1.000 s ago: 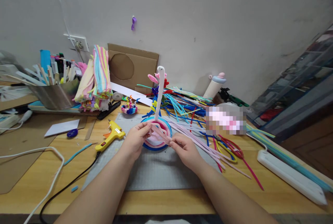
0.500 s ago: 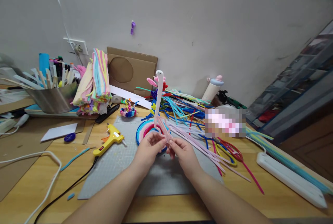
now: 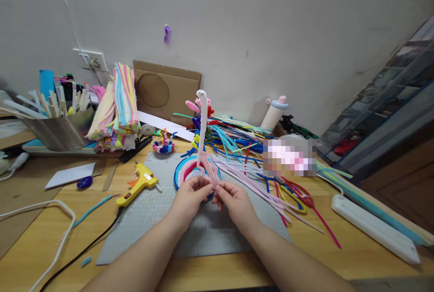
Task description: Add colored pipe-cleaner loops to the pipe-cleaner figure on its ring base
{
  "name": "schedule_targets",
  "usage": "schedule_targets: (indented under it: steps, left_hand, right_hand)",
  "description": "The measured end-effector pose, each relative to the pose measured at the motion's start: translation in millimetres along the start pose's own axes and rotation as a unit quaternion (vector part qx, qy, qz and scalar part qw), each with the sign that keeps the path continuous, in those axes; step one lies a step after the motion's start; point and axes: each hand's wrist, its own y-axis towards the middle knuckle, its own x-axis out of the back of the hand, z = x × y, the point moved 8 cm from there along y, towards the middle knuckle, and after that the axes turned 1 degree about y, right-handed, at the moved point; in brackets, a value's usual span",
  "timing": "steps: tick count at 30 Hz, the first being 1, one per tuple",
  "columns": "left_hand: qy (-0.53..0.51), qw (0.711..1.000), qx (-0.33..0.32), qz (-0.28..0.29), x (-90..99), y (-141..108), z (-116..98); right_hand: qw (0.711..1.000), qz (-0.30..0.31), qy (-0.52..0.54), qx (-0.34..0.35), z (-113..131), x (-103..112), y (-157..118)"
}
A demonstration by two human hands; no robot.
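Both hands meet over the grey cutting mat, pinching the lower part of a bundle of pink pipe cleaners. My left hand has its thumb and fingers closed on it, and my right hand grips it right beside, the fingertips nearly touching. A white fuzzy stem with a bent, rounded top rises above the pink strands. Behind the hands lies a round coil of blue, white and pink, partly hidden. Small pink, red and yellow pieces show behind the white stem.
A yellow glue gun lies on the left with its black cord. Loose pink pipe cleaners spread to the right, near red and yellow loops. Further out are a white power strip, a metal bin of sticks and a bottle.
The view has shifted slightly, so the scene sits a little further left. Both hands keep their pinch on the pink strands, with only slight finger movement.
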Motion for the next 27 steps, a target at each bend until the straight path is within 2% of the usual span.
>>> schedule_targets:
  steps: [15,20,24,27]
  left_hand:
    - [-0.006,1.0,0.003,-0.025,-1.2,-2,-8]
    - [0.016,0.999,-0.008,-0.038,1.5,0,-5]
    - [-0.009,1.0,-0.009,-0.016,-1.4,1,-3]
    - [-0.045,0.998,-0.023,-0.037,9.0,4,-10]
  right_hand:
    - [1.0,0.022,0.008,-0.006,0,-2,-1]
    - [0.999,0.019,-0.034,0.003,0,-2,-1]
    - [0.997,0.01,-0.075,0.01,2,0,-1]
    - [0.994,0.004,-0.105,0.013,4,2,-2]
